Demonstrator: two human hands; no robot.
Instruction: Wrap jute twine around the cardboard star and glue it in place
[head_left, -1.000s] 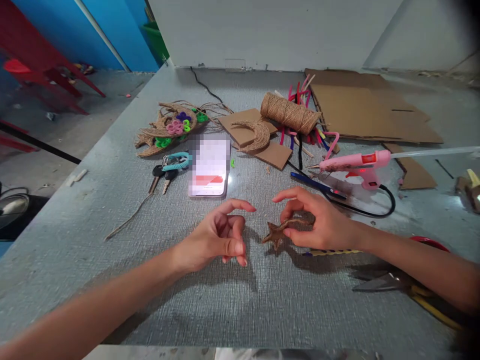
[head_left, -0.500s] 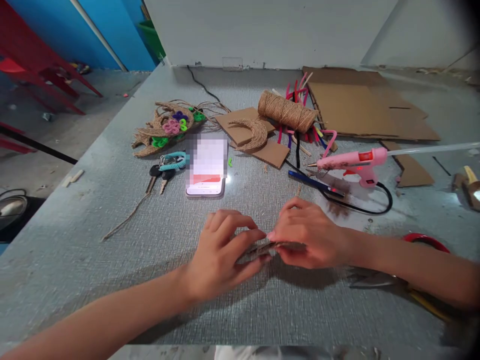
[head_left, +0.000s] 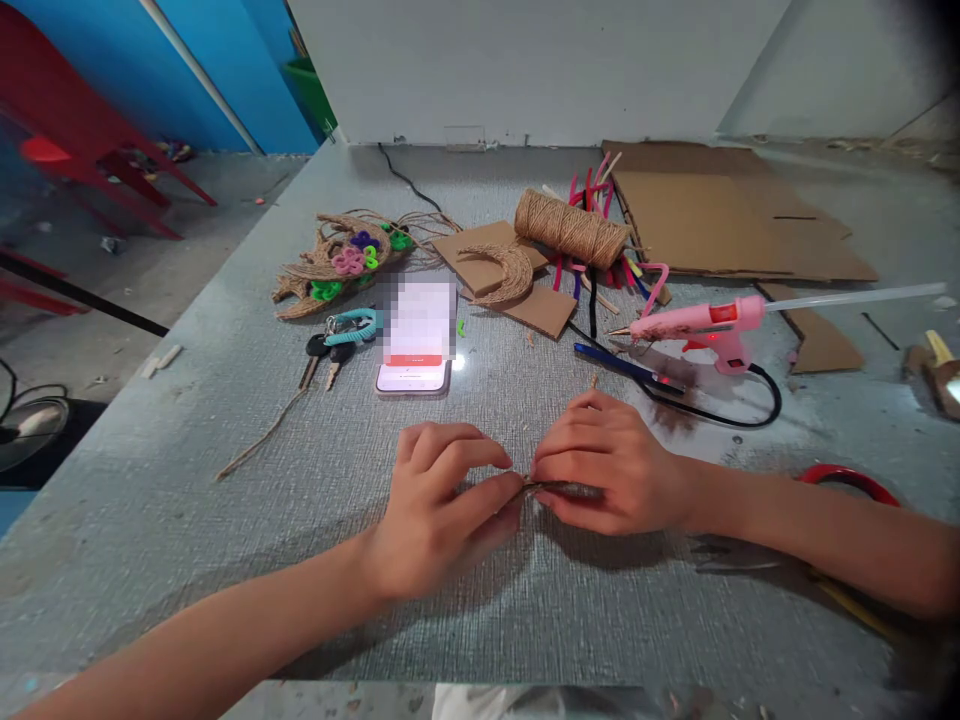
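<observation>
Both hands are low over the grey table, their fingertips nearly meeting. My left hand (head_left: 446, 505) pinches one end of a thin brown piece, which looks like twine (head_left: 531, 487). Closed on the other end is my right hand (head_left: 611, 465); the fingers hide most of the piece. A phone (head_left: 415, 340) lies beyond my left hand, beside keys on a teal coil (head_left: 358, 325). Past my right hand are a blue pen (head_left: 622, 365) and a pink glue gun (head_left: 697, 328) with a clear stick in its back.
Farther back lie a twine spool (head_left: 571, 230), a curved twine piece (head_left: 504, 277) on cardboard, pipe cleaners and a twine piece with colourful flowers (head_left: 341, 262). Large cardboard (head_left: 720, 215) is at back right. Red-handled scissors (head_left: 847, 478) lie partly under my right forearm.
My left fingers have closed in on the brown piece, and its visible part between the hands is smaller. The view has shifted slightly.
</observation>
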